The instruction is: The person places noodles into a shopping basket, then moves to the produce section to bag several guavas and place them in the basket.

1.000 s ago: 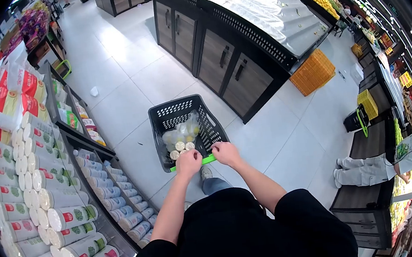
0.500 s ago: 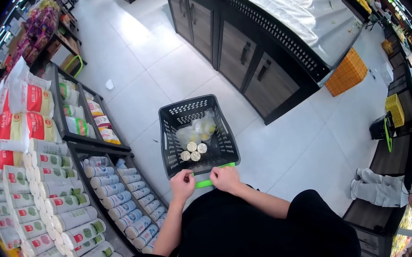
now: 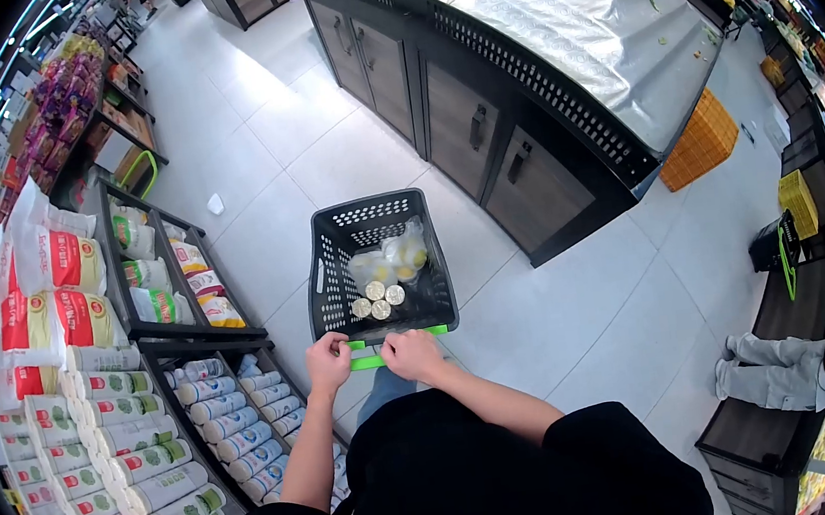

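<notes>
A black perforated shopping basket [image 3: 328, 312] hangs in front of my body, its green handle [image 3: 367, 363] toward me. My left hand [image 3: 328, 363] is closed round the handle's left part. Farther right, the fingers of my right hand [image 3: 411, 354] wrap the same handle. Inside the basket, clear plastic bags [image 3: 402, 251] with yellowish round contents lie toward the back right. Several pale, round-ended packs [image 3: 378, 301] stand in a cluster nearer to me.
At left are rice bags [image 3: 57, 315] and shelves of cylindrical rolls [image 3: 157, 460]. A dark cabinet counter [image 3: 536, 189] with a silver-covered top stands ahead right. An orange wicker basket [image 3: 697, 142] sits at its corner. A person [image 3: 777, 375] stands at far right.
The basket and both hands have shifted slightly left in view, still gripping the handle. The rice bags and counter edge sit lower in view, and a blue trouser leg now shows under my hands.
</notes>
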